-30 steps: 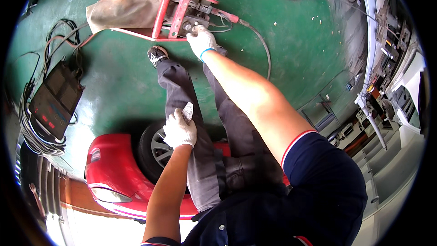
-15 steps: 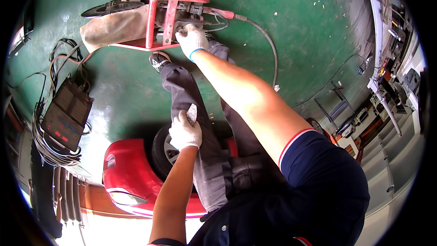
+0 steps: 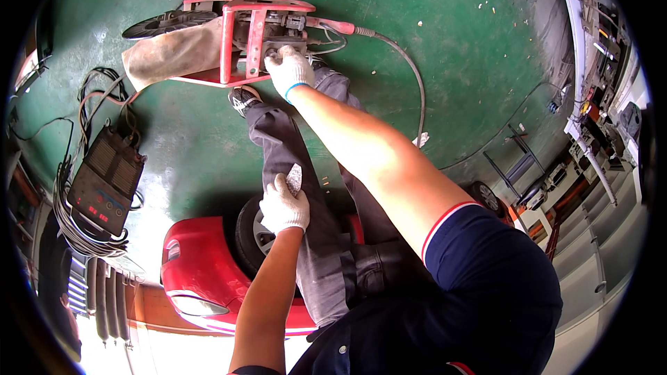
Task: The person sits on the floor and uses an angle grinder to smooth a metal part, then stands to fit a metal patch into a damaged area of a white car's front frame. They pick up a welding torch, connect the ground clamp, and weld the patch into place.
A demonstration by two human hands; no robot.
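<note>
My left hand (image 3: 284, 210), in a white knit glove, is closed round a small, speckled grey-white piece (image 3: 294, 180) with a pointed tip, over my left thigh. The piece's lower end is hidden by the fingers. Stretched forward, my right hand (image 3: 290, 72), gloved alike with a blue cuff edge, is closed at the right end of a red-framed wire feeder (image 3: 226, 42). What its fingers grip among the metal parts cannot be made out. The feeder carries a black spool (image 3: 170, 23) and a brown cloth cover (image 3: 170, 52); a thick grey hose (image 3: 410, 60) runs from its red connector.
Behind my legs stands a red car (image 3: 201, 250), with its wheel (image 3: 258, 235) partly hidden. A black power unit (image 3: 108, 180) with coiled cables (image 3: 90, 239) sits on the green floor at left. A thin cable (image 3: 479, 149) crosses the floor at right, near a metal-framed stand (image 3: 521, 167).
The feeder appears slightly lower in the picture as the view shifts. My right hand has moved a little down and left; my left hand still grips the grey-white piece.
</note>
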